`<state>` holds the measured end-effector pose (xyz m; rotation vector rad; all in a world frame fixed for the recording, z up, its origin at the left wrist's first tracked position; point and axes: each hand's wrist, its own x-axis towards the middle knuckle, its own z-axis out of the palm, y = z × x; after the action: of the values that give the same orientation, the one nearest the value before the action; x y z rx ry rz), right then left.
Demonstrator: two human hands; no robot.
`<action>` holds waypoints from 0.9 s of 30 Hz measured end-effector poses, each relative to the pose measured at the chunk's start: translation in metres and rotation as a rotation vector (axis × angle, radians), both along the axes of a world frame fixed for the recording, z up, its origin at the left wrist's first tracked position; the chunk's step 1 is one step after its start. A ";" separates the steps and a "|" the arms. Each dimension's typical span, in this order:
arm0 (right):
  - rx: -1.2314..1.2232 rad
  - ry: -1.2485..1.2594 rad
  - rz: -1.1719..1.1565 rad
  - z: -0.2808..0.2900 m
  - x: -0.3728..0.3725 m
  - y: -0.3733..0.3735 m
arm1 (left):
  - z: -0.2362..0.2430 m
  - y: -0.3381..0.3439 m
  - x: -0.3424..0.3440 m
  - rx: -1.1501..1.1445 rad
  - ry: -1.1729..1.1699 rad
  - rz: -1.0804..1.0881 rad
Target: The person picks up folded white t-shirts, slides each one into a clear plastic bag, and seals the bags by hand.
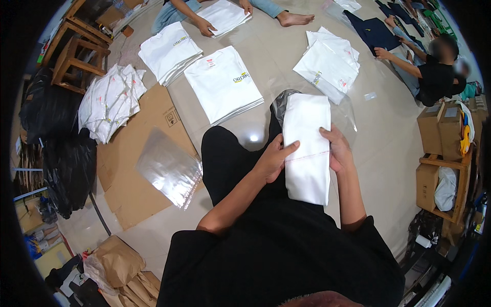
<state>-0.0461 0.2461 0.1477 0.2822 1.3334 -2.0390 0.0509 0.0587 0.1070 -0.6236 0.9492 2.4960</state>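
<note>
A white T-shirt (pixel 307 133), folded into a long narrow bundle, is held upright over my lap between both hands. My left hand (pixel 274 159) grips its left edge, thumb on top and fingers behind. My right hand (pixel 337 147) clasps the right edge the same way. A red stitched line crosses the bundle below the thumbs. Clear plastic (pixel 349 118) shows beyond the shirt's upper right side; whether it wraps the shirt I cannot tell. Ahead lies a stack of folded white T-shirts (pixel 222 84) with dark and yellow print.
Another shirt stack (pixel 166 53) sits farther left. Bagged shirts lie ahead right (pixel 327 64) and at the left (pixel 110 102). Flat cardboard (pixel 123 174) carries clear bags (pixel 171 166). One person's hands (pixel 206 27) touch white shirts; another person (pixel 434 71) handles dark cloth (pixel 373 33).
</note>
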 end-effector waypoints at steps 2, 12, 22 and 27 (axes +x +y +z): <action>0.001 0.067 -0.028 0.004 -0.012 -0.012 | 0.015 -0.003 0.002 -0.030 0.055 -0.011; 0.520 0.276 0.307 -0.015 0.017 0.018 | -0.011 -0.012 0.028 -0.135 -0.077 -0.047; 0.644 0.319 0.272 -0.006 0.015 0.024 | 0.017 -0.019 0.038 -0.354 0.187 -0.115; 0.473 0.301 -0.090 -0.014 0.030 0.043 | 0.034 -0.012 0.056 -0.600 0.252 -0.279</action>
<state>-0.0164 0.2889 0.1334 0.2515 2.0234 -1.8650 0.1068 0.0470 0.1412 -0.3104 1.7754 2.0609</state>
